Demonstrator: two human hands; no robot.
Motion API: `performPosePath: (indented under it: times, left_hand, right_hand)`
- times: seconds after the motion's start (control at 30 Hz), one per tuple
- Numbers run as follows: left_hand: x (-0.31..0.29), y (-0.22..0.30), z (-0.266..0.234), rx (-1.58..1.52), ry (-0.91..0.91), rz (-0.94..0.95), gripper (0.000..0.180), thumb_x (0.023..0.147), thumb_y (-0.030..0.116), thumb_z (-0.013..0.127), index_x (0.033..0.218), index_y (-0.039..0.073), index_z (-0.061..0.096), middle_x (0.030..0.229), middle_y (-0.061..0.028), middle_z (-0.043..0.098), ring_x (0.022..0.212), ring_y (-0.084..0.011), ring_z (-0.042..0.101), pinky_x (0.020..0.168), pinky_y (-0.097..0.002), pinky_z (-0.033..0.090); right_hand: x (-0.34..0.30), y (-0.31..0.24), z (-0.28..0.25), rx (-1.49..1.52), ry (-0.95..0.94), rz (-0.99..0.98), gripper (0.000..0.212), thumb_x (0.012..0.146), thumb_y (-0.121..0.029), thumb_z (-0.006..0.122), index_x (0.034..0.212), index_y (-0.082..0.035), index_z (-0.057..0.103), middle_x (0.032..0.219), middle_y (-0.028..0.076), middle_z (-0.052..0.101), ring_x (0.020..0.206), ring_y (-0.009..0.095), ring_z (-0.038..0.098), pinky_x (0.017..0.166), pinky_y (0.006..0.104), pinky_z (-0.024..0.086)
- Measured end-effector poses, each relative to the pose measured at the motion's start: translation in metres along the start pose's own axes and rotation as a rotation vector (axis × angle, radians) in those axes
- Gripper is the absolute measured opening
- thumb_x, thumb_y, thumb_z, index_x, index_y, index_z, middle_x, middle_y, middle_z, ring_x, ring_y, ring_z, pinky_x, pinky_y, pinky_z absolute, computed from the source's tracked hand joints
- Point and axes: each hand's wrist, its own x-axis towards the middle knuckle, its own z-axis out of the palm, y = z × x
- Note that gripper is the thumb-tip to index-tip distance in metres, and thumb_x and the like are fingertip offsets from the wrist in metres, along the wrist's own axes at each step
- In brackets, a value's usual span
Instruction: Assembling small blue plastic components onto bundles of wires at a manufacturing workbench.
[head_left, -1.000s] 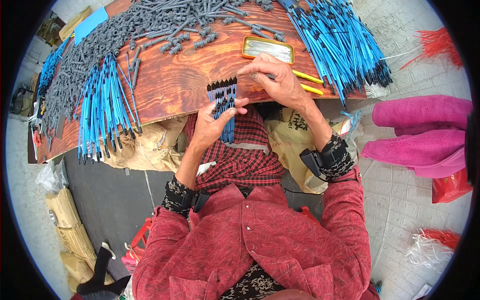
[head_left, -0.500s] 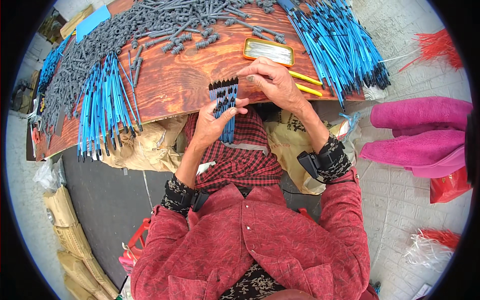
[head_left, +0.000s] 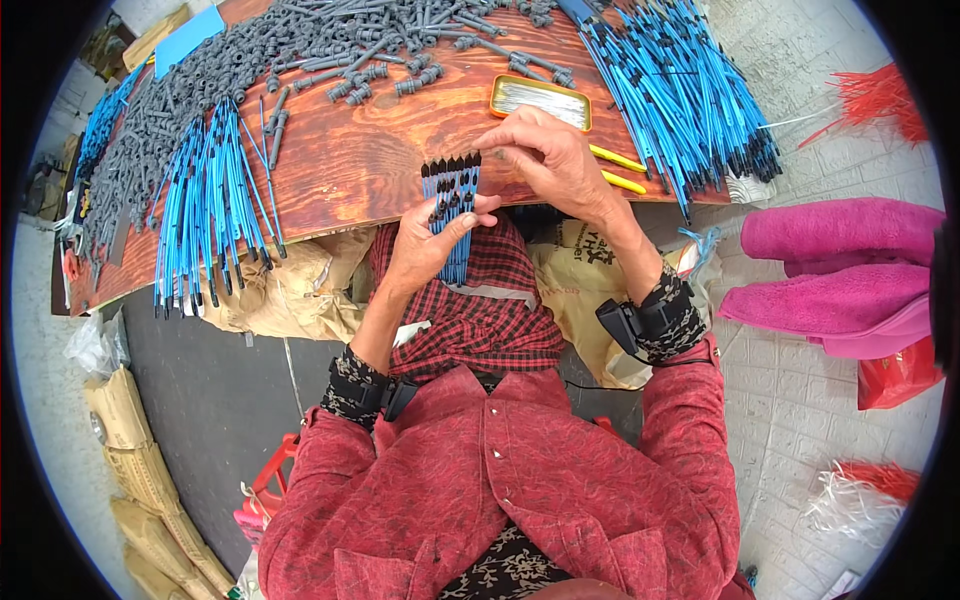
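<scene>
My left hand is closed around a flat bunch of thin blue rods with black tips, held upright at the table's near edge. The tips fan out side by side above my fingers. Just right of the tips, my right hand has its thumb and forefinger pinched together. Whatever lies in that pinch is too fine to make out. Behind my right hand stands a yellow-rimmed tin of thin, pale, needle-like pieces. Two yellow tool handles stick out beside that wrist.
Grey ribbed plastic parts heap across the back of the wooden table. Blue black-tipped rods lie at the left edge, and a larger pile of blue rods at the right. A brown paper sack hangs below the table.
My right hand has shifted very slightly to the right beside the black tips. The left hand still holds the bunch in nearly the same place.
</scene>
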Motion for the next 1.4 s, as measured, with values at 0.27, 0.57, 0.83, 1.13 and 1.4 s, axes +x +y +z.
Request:
performPosePath:
  times: [0.27,0.57,0.83,1.13,1.4]
  left_hand:
    - [0.000,0.000,-0.001,-0.004,0.012,-0.015,0.027,0.098,0.011,0.065,0.121,-0.002,0.068,0.116,-0.0178,0.072,0.103,-0.0223,0.071,0.094,-0.0362,0.055]
    - [-0.001,-0.003,-0.002,-0.036,0.000,-0.014,0.027,0.097,0.010,0.065,0.121,-0.002,0.067,0.117,-0.0179,0.072,0.102,-0.0238,0.071,0.093,-0.0366,0.056]
    - [-0.002,0.005,0.000,-0.033,0.003,-0.056,0.025,0.097,0.008,0.065,0.120,-0.002,0.067,0.116,-0.0180,0.072,0.103,-0.0239,0.071,0.094,-0.0368,0.055]
    - [-0.002,0.004,-0.001,-0.032,0.000,-0.071,0.025,0.097,0.006,0.064,0.121,-0.002,0.067,0.116,-0.0176,0.072,0.104,-0.0240,0.071,0.094,-0.0370,0.055]
    - [-0.002,0.003,-0.001,-0.051,0.003,-0.069,0.025,0.097,0.005,0.064,0.121,-0.002,0.067,0.116,-0.0180,0.072,0.104,-0.0246,0.071,0.094,-0.0373,0.056]
  right_hand:
    - [0.012,-0.023,-0.012,-0.275,-0.055,-0.101,0.015,0.084,-0.006,0.069,0.098,-0.011,0.072,0.085,0.004,0.062,0.080,0.025,0.064,0.069,0.0357,0.052]
    - [0.010,-0.010,-0.006,-0.067,-0.108,-0.003,0.011,0.091,-0.007,0.064,0.101,-0.005,0.068,0.090,0.007,0.064,0.083,0.022,0.064,0.072,0.0333,0.051]
    - [0.009,-0.010,0.001,0.181,-0.179,0.150,0.015,0.093,-0.007,0.060,0.106,-0.001,0.065,0.091,0.002,0.062,0.078,0.010,0.054,0.071,0.0272,0.047]
    - [0.007,-0.001,0.004,0.339,-0.198,0.151,0.015,0.092,-0.007,0.061,0.105,-0.001,0.065,0.091,0.001,0.061,0.078,0.008,0.054,0.070,0.0274,0.047]
    - [0.010,-0.015,0.001,0.048,-0.152,0.032,0.013,0.086,-0.006,0.064,0.098,-0.002,0.065,0.088,0.010,0.061,0.079,0.026,0.064,0.071,0.0375,0.052]
